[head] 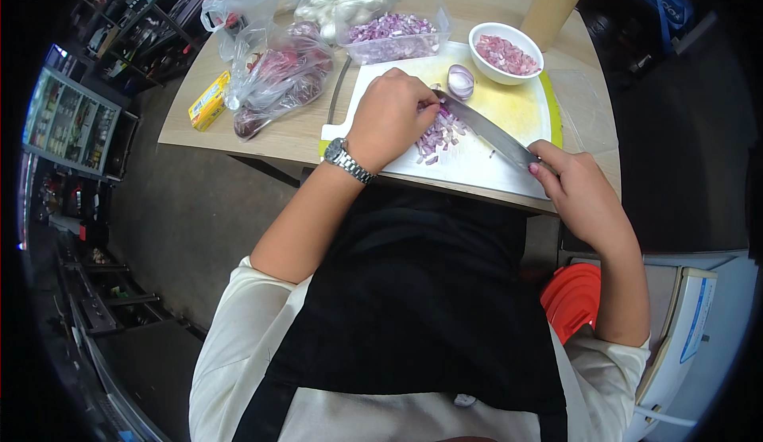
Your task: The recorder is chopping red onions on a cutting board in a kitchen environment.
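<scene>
My right hand [575, 185] grips the handle of a kitchen knife [492, 132], whose blade slants up and left across the white cutting board [506, 171]. At the blade's tip end, my left hand [396, 114] has its fingers curled down by the chopped red onion [440, 138]; whether they pinch a piece is hidden. Loose onion bits lie on the board between that hand and the blade. Just beyond the blade rests a cut red onion piece [460, 82]. A white bowl [506, 77] with diced pink meat stands on the board's far right.
Behind the board sits a clear plastic container [393, 54] of chopped onion. Bagged red onions [286, 72], bagged garlic [346, 7] and a yellow box [210, 101] lie to the left. A tan tumbler [551, 7] and a clear lid [583, 111] are at right.
</scene>
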The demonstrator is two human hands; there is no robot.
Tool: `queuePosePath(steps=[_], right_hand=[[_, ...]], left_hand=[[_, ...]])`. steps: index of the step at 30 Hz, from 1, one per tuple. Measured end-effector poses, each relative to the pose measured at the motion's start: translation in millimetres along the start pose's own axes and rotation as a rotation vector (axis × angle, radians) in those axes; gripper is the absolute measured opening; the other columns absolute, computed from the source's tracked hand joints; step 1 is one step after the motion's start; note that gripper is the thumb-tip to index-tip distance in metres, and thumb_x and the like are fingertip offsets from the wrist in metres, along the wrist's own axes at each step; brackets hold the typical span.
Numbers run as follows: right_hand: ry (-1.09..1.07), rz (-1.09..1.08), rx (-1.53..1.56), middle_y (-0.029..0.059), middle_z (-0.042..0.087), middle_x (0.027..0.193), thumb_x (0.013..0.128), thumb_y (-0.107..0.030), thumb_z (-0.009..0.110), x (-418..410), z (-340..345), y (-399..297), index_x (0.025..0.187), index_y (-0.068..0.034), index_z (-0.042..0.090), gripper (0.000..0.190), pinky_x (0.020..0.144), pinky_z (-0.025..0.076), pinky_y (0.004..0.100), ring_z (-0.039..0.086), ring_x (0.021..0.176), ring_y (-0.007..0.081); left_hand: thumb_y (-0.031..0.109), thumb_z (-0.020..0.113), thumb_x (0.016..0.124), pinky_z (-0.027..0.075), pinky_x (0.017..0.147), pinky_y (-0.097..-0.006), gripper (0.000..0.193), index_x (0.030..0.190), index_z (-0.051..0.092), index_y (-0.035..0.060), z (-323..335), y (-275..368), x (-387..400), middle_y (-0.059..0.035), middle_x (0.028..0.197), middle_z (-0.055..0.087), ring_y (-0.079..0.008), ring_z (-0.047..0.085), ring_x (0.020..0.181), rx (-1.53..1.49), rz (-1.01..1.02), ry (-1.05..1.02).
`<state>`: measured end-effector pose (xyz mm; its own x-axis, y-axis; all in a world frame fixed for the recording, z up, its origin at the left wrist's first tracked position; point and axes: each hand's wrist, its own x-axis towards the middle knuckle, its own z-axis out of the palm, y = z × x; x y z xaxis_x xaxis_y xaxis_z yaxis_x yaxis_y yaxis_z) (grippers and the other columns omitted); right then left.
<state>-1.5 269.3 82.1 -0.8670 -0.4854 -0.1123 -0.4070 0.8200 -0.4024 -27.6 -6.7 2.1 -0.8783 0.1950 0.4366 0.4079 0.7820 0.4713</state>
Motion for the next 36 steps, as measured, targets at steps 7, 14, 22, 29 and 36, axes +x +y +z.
queuePosePath(steps=[7, 14, 22, 29, 36], right_hand=[[-0.046, 0.015, -0.052, 0.0261, 0.067, 0.082, 0.1, -0.022, 0.058, 9, -6, -1, 0.108, -0.005, 0.066, 0.02, 0.076, 0.051, 0.0501, 0.066, 0.081, 0.0447], [-0.027, -0.05, -0.02, 0.0253, 0.068, 0.083, 0.101, -0.019, 0.057, 26, 18, 11, 0.108, -0.004, 0.065, 0.019, 0.077, 0.051, 0.0499, 0.067, 0.081, 0.043], [-0.018, 0.124, 0.251, 0.0248, 0.067, 0.077, 0.1, -0.02, 0.059, 15, 15, 10, 0.113, -0.005, 0.066, 0.022, 0.071, 0.051, 0.0504, 0.068, 0.075, 0.0415], [0.181, -0.076, -0.251, 0.0202, 0.067, 0.072, 0.099, -0.018, 0.058, 9, 34, -7, 0.106, -0.004, 0.062, 0.016, 0.066, 0.054, 0.048, 0.069, 0.069, 0.0369], [0.13, -0.091, -0.301, 0.0199, 0.067, 0.07, 0.1, -0.017, 0.057, 2, 36, -15, 0.104, -0.004, 0.061, 0.015, 0.065, 0.054, 0.0482, 0.069, 0.068, 0.0382]], left_hand=[[0.01, 0.073, 0.079, 0.053, 0.083, -0.0399, 0.013, 0.088, 0.078, 0.0014, 6, -1, -1, -0.0135, 0.087, 0.075, -0.0308, 0.066, 0.089, 0.029, 0.044, -0.005], [0.01, 0.072, 0.08, 0.053, 0.083, -0.0404, 0.013, 0.088, 0.077, 0.0015, 7, -4, 4, -0.0135, 0.086, 0.075, -0.0307, 0.066, 0.091, 0.033, 0.013, -0.034], [0.008, 0.071, 0.086, 0.057, 0.077, -0.0366, 0.014, 0.095, 0.076, -0.0012, -6, -4, 1, -0.0171, 0.094, 0.074, -0.0309, 0.071, 0.081, -0.118, -0.1, 0.023], [-0.001, 0.071, 0.085, 0.06, 0.078, -0.0332, 0.014, 0.098, 0.075, -0.003, -6, -9, 5, -0.0169, 0.099, 0.074, -0.0247, 0.074, 0.087, -0.188, -0.101, 0.067], [-0.001, 0.072, 0.084, 0.058, 0.073, -0.0308, 0.015, 0.099, 0.075, -0.0006, -9, -5, 6, -0.0143, 0.088, 0.075, -0.0228, 0.075, 0.079, -0.161, -0.153, 0.049]])
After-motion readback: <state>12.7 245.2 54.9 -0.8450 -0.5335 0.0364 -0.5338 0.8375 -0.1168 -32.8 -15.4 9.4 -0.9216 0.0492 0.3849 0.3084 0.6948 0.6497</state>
